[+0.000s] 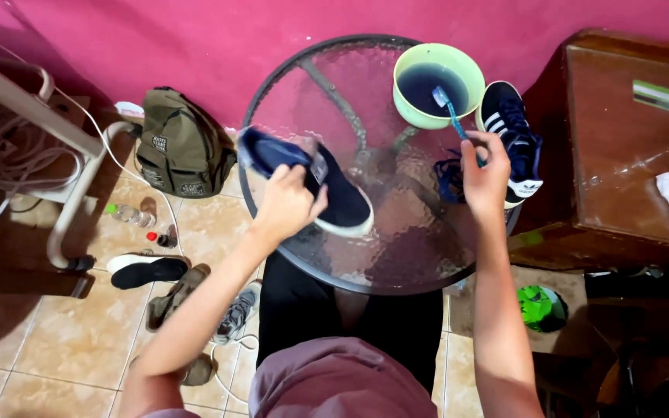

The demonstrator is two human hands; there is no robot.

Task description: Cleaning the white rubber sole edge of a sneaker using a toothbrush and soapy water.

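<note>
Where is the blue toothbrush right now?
In the head view, the blue toothbrush is in the right hand, its bristles over the green bowl at the far side of the round glass table.

Counter (396, 232) of pebbled, glossy glass in a dark metal rim; matt navy cloth shoe (327, 190) with white rubber sole at nine o'clock; smooth green plastic bowl (474, 73) at one o'clock; blue plastic toothbrush (452, 116); glossy brown wooden cabinet (621, 155) at three o'clock.
</note>
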